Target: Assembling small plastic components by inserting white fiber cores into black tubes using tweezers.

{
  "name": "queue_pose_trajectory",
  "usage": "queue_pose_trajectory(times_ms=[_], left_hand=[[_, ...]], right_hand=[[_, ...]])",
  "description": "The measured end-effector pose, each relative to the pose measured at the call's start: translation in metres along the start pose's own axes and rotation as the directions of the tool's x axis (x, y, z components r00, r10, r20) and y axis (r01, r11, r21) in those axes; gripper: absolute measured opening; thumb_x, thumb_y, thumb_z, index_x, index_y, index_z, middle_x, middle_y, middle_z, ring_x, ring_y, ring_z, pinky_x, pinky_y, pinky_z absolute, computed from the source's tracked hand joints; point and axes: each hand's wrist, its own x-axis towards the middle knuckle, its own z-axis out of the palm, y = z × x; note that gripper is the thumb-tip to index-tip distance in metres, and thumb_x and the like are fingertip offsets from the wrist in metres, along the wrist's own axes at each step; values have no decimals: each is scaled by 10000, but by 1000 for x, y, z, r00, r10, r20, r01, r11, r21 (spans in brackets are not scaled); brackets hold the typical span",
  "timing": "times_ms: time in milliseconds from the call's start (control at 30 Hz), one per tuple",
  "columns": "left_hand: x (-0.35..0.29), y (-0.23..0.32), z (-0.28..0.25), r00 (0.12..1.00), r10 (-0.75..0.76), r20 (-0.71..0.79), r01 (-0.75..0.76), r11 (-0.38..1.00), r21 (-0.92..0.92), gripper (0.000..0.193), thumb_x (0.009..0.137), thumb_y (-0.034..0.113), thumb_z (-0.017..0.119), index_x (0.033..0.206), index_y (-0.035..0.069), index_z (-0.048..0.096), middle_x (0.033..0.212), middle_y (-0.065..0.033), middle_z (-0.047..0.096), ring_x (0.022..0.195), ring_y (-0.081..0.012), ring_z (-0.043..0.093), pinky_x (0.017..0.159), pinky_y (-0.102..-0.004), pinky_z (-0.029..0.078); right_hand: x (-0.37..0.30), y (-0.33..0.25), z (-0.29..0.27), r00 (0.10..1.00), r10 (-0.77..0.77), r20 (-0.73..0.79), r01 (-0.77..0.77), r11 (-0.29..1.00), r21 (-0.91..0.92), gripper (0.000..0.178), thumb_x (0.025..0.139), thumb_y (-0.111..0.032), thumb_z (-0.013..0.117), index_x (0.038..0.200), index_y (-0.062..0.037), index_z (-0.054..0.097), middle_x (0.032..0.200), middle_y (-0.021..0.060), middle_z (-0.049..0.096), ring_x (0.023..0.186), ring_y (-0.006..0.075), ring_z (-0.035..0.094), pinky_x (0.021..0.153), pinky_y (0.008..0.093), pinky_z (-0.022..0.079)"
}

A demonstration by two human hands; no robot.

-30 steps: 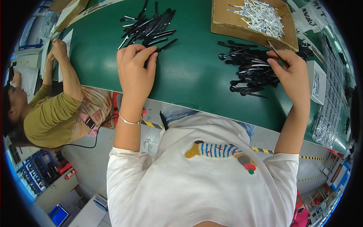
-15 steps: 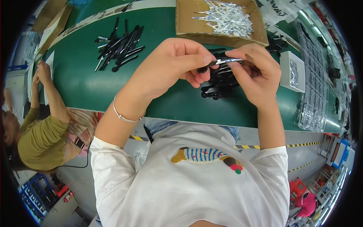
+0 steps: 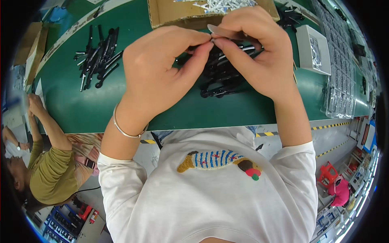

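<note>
Since half a second ago, the fingertips of the left hand [image 3: 156, 67] and right hand [image 3: 263, 52] have drawn together, and the black strip seen between them is now mostly hidden. The right fingers are narrow, gripping a slim, shiny grey strip [image 3: 223, 31]; the left thumb and forefinger pinch nearly together, over what I cannot tell. The strip lies lengthwise left to right, its rounded tip pointing left and slightly far, just short of the brown cardboard box [image 3: 166, 18]. Nearer lies the right pile of glossy black sticks [image 3: 221, 79], mostly left to right; the left pile of black sticks [image 3: 95, 60] runs mostly near to far. The green bench [image 3: 178, 115] is bare between the right pile and its near edge.
</note>
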Motion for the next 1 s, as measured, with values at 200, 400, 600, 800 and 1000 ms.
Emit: queue_pose_trajectory(times_ms=[200,400,600,800,1000], left_hand=[[-9,-5,-2,967,-245,63,249,966,-70,133,711,9,698,844,11,687,731,-95,657,622,-178,651,566,-238,527],[-10,-9,-8,916,-384,119,399,905,-146,154,802,-28,644,951,-10,682,870,-47,666,733,-72,621,662,-185,495],[-9,-11,-7,938,-347,-7,340,922,-184,134,734,-14,669,867,4,680,784,-71,666,655,-131,640,612,-226,530],[-6,-9,-7,982,-191,-7,190,979,-74,159,700,-31,693,849,22,680,752,-81,654,646,-169,625,573,-246,504],[-9,-9,-7,971,-238,-21,236,968,-83,144,711,-20,699,847,21,680,756,-83,661,643,-165,628,581,-235,504]], right_hand=[[26,-60,-24,833,501,234,-454,861,-228,190,632,18,632,809,-53,630,777,53,609,732,223,570,674,308,399],[26,-55,-30,778,628,22,-625,769,135,107,774,62,570,862,24,618,833,76,574,728,102,525,645,203,386],[17,-6,-42,841,532,-102,-499,689,-525,74,834,-59,626,854,-24,687,767,19,643,576,126,514,522,245,385],[7,-13,-122,781,471,-410,-604,402,-688,284,816,-272,698,891,1,687,669,-2,601,616,48,500,583,190,397],[-30,2,-201,308,907,-289,-618,-40,-785,357,697,-258,680,913,26,668,818,151,662,768,241,632,712,319,466]])
